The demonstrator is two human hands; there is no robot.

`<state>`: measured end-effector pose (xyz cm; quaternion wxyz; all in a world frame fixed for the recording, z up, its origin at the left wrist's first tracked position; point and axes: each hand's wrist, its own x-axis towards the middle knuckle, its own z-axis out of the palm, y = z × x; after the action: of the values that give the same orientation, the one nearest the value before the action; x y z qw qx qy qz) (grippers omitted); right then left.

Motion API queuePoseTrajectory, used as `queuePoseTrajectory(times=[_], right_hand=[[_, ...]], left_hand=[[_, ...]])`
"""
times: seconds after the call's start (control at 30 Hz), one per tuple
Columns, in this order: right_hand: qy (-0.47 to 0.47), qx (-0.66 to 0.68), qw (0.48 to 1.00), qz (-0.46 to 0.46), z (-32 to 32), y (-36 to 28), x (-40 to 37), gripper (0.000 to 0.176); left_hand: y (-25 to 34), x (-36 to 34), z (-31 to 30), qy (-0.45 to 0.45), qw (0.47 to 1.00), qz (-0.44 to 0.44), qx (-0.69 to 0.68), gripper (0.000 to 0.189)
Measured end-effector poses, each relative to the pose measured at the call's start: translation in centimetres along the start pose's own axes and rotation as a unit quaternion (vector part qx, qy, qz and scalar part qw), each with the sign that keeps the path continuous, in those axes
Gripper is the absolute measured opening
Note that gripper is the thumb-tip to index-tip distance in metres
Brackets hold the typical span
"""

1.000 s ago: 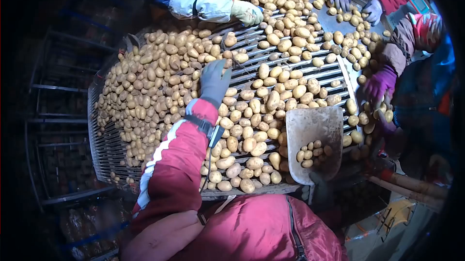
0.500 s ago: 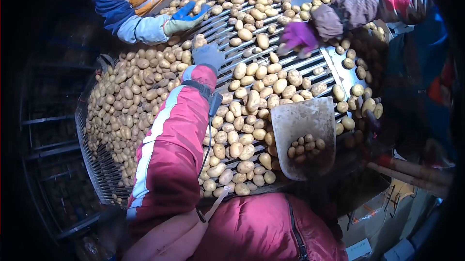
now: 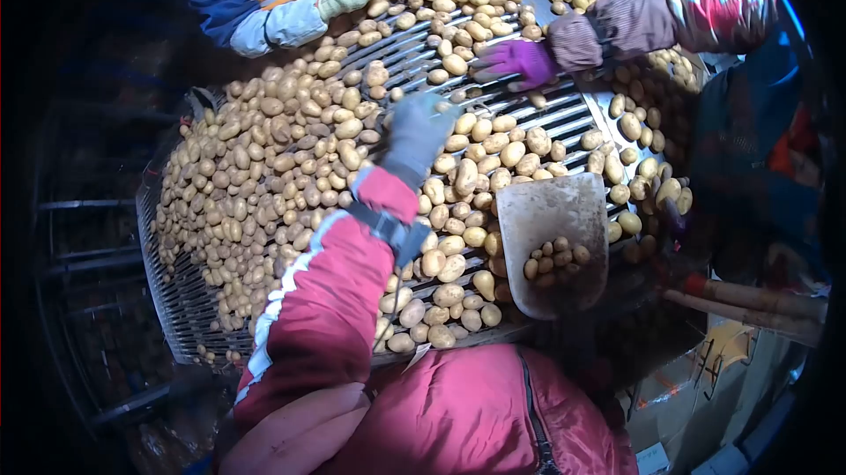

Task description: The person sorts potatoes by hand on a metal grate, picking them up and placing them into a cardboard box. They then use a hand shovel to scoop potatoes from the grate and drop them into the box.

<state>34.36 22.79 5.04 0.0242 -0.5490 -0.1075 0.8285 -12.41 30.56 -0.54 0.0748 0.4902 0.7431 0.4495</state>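
Grey-gloved, the left hand is over metal bars beside potatoes, its grip impossible to tell; the right hand cannot be made out.

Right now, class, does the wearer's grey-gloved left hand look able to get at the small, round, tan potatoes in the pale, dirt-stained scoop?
Probably yes: nothing covers the small potatoes, and between the left hand and the scoop only larger potatoes lie loose on the metal bars.
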Motion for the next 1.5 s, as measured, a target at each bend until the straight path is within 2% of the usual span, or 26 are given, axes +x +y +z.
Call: queuePoseTrajectory(times=[0.03, 0.07, 0.1, 0.13, 0.17, 0.27, 0.3, 0.37, 0.4, 0.47, 0.5, 0.57, 0.63, 0.67, 0.73, 0.77, 0.8, 0.83, 0.9, 1.0, 1.1, 1.13, 1.23, 1.33, 1.43, 1.5], right_hand=[[-0.002, -0.007, 1.000, -0.003, 0.0, -0.1, 0.0, 0.029], [-0.007, -0.016, 1.000, -0.005, 0.1, 0.0, -0.1, 0.029], [-0.011, -0.023, 1.000, -0.007, 0.2, 0.0, -0.1, 0.029], [-0.014, -0.029, 0.999, -0.007, 0.3, 0.0, -0.1, 0.029], [-0.016, -0.037, 0.999, -0.009, 0.3, 0.1, -0.3, 0.029], [-0.026, -0.059, 0.998, -0.019, 0.4, 0.3, -0.6, 0.028], [-0.026, -0.065, 0.997, -0.022, 0.3, 0.2, -0.7, 0.028], [-0.040, -0.078, 0.996, -0.027, 0.2, -0.3, -0.7, 0.028], [-0.046, -0.081, 0.995, -0.028, 0.2, -0.6, -0.7, 0.028], [-0.053, -0.087, 0.994, -0.034, -0.3, -0.5, -0.7, 0.028], [-0.050, -0.087, 0.994, -0.048, -0.6, -0.1, -0.7, 0.028], [-0.034, -0.082, 0.991, -0.097, -1.1, 0.4, -0.1, 0.025], [-0.027, -0.088, 0.989, -0.119, -0.9, 0.5, -0.3, 0.024], [-0.027, -0.092, 0.988, -0.118, -0.8, 0.5, -0.5, 0.024], [-0.002, -0.089, 0.986, -0.144, -0.1, 0.3, -0.8, 0.024], [-0.002, -0.094, 0.985, -0.142, 0.4, 0.0, -1.2, 0.024], [0.006, -0.080, 0.985, -0.153, 1.1, -0.5, -1.7, 0.023], [0.012, -0.067, 0.984, -0.164, 1.6, -0.9, -1.9, 0.023], [0.004, -0.072, 0.984, -0.162, 1.7, -1.5, -1.8, 0.021], [-0.037, -0.055, 0.981, -0.184, 1.9, -1.8, -1.1, 0.019], [-0.030, -0.057, 0.980, -0.186, 3.0, -1.7, -1.2, 0.021], [-0.030, -0.064, 0.982, -0.173, 2.5, -1.5, -0.6, 0.022], [-0.040, -0.072, 0.983, -0.164, 3.7, -1.2, -0.8, 0.023], [-0.021, -0.050, 0.984, -0.170, 4.8, -0.6, 0.1, 0.022], [-0.026, -0.089, 0.982, -0.164, 6.0, -0.9, -1.7, 0.024], [-0.037, -0.094, 0.980, -0.171, 6.3, -0.7, -2.0, 0.024]], left_hand=[[4.9, -2.3, 0.1, -0.012, 0.954, -0.092, -0.286, 0.027], [8.3, -4.4, 0.8, -0.084, 0.983, 0.058, 0.156, 0.026], [11.2, -6.3, 1.1, -0.139, 0.791, 0.188, 0.565, 0.025], [15.0, -7.5, 0.0, -0.164, 0.944, 0.094, 0.271, 0.026], [17.6, -8.5, -1.2, -0.166, 0.984, -0.008, -0.056, 0.028], [16.7, -11.9, -2.4, -0.129, 0.991, 0.019, -0.044, 0.034], [13.5, -12.2, -3.5, -0.126, 0.985, 0.034, 0.114, 0.042], [6.2, -12.6, -7.3, -0.103, 0.984, -0.107, 0.096, 0.047], [4.0, -13.1, -9.9, -0.102, 0.984, -0.109, 0.099, 0.047], [1.2, -14.4, -14.2, 0.052, 0.924, -0.119, 0.359, 0.051], [0.2, -14.8, -15.7, 0.026, 0.922, -0.195, 0.333, 0.057], [-7.9, -17.2, -15.5, -0.112, 0.839, -0.041, 0.531, 0.061], [-0.7, -15.9, -12.1, -0.154, 0.863, -0.246, 0.414, 0.063], [-7.8, -18.7, -8.3, -0.081, 0.961, -0.174, 0.199, 0.072], [2.0, -16.9, -3.2, -0.152, 0.896, -0.145, 0.392, 0.077], [7.0, -17.2, -2.8, -0.182, 0.919, -0.174, 0.305, 0.077], [11.0, -18.8, -2.0, -0.137, 0.921, -0.087, 0.355, 0.078], [11.5, -20.0, -0.7, -0.128, 0.948, -0.093, 0.277, 0.075], [12.2, -20.8, -0.6, -0.316, 0.903, -0.093, 0.275, 0.074], [14.9, -24.8, -3.7, -0.176, 0.977, -0.030, 0.118, 0.071], [7.6, -28.0, -9.5, -0.148, 0.961, -0.189, 0.138, 0.065], [-3.7, -33.6, -11.8, -0.047, 0.971, -0.117, -0.203, 0.068], [1.1, -33.3, -13.4, -0.022, 0.983, -0.180, -0.001, 0.082], [6.1, -32.8, -13.7, 0.016, 0.921, -0.257, 0.293, 0.106], [10.4, -29.1, -11.0, -0.031, 0.905, -0.185, 0.382, 0.106], [10.3, -27.4, -8.2, -0.044, 0.948, -0.184, 0.258, 0.102]])
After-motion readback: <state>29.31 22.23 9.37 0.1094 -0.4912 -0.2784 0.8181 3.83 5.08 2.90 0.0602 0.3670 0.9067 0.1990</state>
